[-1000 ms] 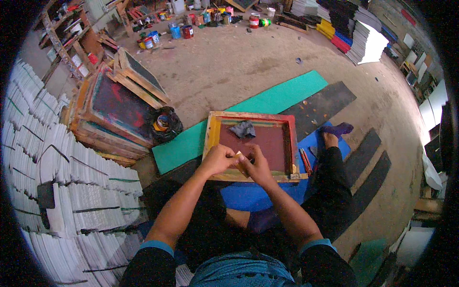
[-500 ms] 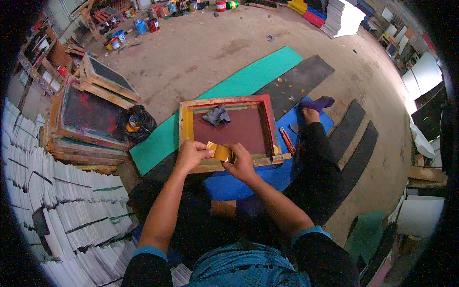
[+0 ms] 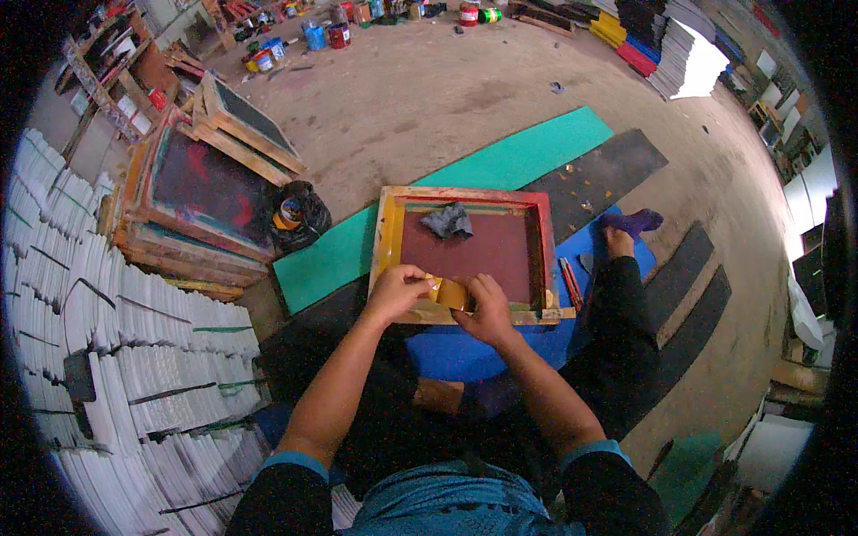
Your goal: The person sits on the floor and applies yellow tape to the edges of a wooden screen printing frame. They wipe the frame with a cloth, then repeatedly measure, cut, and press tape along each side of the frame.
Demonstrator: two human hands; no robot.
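A wood-edged screen printing frame [image 3: 544, 234] with a dark red mesh lies in front of me, tape along its left inner side. Over its near edge, my left hand [image 3: 396, 292] pinches the loose end of a roll of amber packing tape [image 3: 450, 294]. My right hand [image 3: 489, 311] grips the roll itself, so a short strip spans the gap between my fingers. A crumpled grey rag [image 3: 449, 221] rests on the mesh near the far side.
Red-handled thin tools [image 3: 570, 284] lie right of the frame on a blue mat [image 3: 527, 344], near my outstretched foot [image 3: 639, 223]. A green strip [image 3: 536, 147] runs beyond it. Stacked frames [image 3: 206, 192], a black bag [image 3: 308, 214] and bundled white sheets [image 3: 170, 375] stand left.
The whole view has swung, so the frame and hands appear farther right and slightly lower. Both hands keep their hold on the tape, with little other change.
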